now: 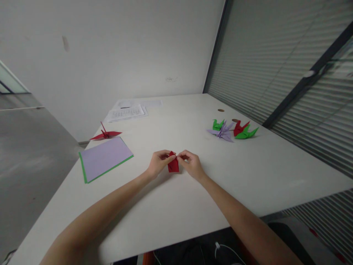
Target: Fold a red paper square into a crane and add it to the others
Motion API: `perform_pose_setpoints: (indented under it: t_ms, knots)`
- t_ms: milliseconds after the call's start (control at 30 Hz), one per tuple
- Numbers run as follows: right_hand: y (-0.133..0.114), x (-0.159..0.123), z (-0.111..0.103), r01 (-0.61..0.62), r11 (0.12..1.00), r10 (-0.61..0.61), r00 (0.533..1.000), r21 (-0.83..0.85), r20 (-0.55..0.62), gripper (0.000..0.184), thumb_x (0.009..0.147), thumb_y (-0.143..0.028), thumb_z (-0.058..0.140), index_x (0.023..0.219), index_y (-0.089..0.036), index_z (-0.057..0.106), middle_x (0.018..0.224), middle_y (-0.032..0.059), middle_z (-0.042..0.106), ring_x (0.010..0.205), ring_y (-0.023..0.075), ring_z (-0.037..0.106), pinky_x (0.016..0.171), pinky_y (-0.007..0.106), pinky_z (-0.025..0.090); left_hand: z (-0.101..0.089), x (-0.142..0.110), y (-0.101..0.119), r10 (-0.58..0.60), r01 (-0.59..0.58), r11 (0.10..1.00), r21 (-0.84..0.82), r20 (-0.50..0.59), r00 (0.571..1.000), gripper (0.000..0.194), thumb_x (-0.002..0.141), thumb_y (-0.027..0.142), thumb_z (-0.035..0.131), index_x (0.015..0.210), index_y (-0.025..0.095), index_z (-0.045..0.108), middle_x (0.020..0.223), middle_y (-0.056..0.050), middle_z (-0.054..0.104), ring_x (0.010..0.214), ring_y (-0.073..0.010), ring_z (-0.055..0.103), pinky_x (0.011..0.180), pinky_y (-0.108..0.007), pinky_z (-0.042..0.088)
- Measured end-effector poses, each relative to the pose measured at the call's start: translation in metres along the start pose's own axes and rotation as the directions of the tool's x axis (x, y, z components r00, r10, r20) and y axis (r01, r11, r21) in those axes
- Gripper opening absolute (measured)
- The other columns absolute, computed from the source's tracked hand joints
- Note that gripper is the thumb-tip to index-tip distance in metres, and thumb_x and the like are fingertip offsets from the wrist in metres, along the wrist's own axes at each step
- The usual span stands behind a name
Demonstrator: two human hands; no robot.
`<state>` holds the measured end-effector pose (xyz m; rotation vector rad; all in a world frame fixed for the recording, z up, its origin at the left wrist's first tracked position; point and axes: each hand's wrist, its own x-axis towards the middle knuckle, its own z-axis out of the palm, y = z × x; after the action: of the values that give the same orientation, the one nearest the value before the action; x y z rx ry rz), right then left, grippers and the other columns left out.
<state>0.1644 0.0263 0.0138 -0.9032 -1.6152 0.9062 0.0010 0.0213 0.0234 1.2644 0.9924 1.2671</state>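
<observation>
The left hand (160,162) clamps a red folded paper (173,166) between thumb and fingers, the right hand (191,164) pinches its upper edge, the piece small, creased, flat-bottomed.

The small folded-paper piece (173,165) is plain deep red; at its nine o'clock a plain lavender paper sheet (106,158) tops a bright-green paper sheet (83,171), with a red folded-paper crane (106,135) at ten. At two o'clock, folded-paper cranes (223,132) are lavender, red and bright green; between ten and eleven, white paper sheets (128,112) carry dark rows.
</observation>
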Motion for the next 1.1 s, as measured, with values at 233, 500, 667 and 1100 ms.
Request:
perform_pose_setpoints:
  t_ms: [233, 500, 667, 1100]
  knots:
    - [0.0009, 0.0007, 0.0004, -0.046, 0.997, 0.045, 0.999, 0.067, 0.012, 0.020, 0.076, -0.038, 0.064, 0.072, -0.020, 0.061, 0.069, 0.0014, 0.062, 0.066, 0.0157, 0.057, 0.064, 0.028, 0.047, 0.0009, -0.0007, 0.0019, -0.034, 0.034, 0.999, -0.040, 0.016, 0.999, 0.029, 0.063, 0.034, 0.080, 0.082, 0.013, 0.072, 0.078, -0.006, 0.071, 0.069, -0.0144, 0.062, 0.069, -0.028, 0.049]
    - [0.0027, 0.0000, -0.0005, -0.041, 0.999, 0.040, 0.999, 0.036, 0.029, 0.016, 0.077, -0.034, 0.062, 0.072, -0.019, 0.060, 0.069, 0.0011, 0.061, 0.065, 0.0152, 0.056, 0.064, 0.028, 0.046, 0.0001, -0.0001, 0.0010, -0.048, 0.049, 0.998, -0.027, 0.015, 0.999, 0.027, 0.060, 0.035, 0.080, 0.073, 0.013, 0.072, 0.073, -0.005, 0.071, 0.066, -0.0151, 0.062, 0.066, -0.028, 0.048]
    - [0.0030, 0.0008, -0.0022, -0.033, 0.999, 0.032, 0.999, 0.007, 0.034, 0.015, 0.077, -0.032, 0.062, 0.072, -0.018, 0.060, 0.068, 0.0009, 0.060, 0.065, 0.0141, 0.055, 0.063, 0.028, 0.045, -0.0005, 0.0008, -0.0002, -0.061, 0.061, 0.998, 0.008, 0.023, 0.998, 0.029, 0.060, 0.038, 0.079, 0.072, 0.012, 0.072, 0.072, -0.005, 0.071, 0.063, -0.0149, 0.060, 0.063, -0.028, 0.047]
    - [0.0006, 0.0026, -0.0042, -0.018, 1.000, 0.019, 0.999, -0.016, 0.039, 0.011, 0.074, -0.027, 0.061, 0.069, -0.018, 0.058, 0.065, -0.0001, 0.059, 0.062, 0.0131, 0.053, 0.061, 0.027, 0.043, -0.0004, -0.0008, 0.0034, -0.087, 0.086, 0.996, 0.019, 0.050, 0.995, 0.030, 0.061, 0.039, 0.079, 0.070, 0.012, 0.071, 0.068, -0.005, 0.069, 0.060, -0.0137, 0.058, 0.059, -0.026, 0.045]
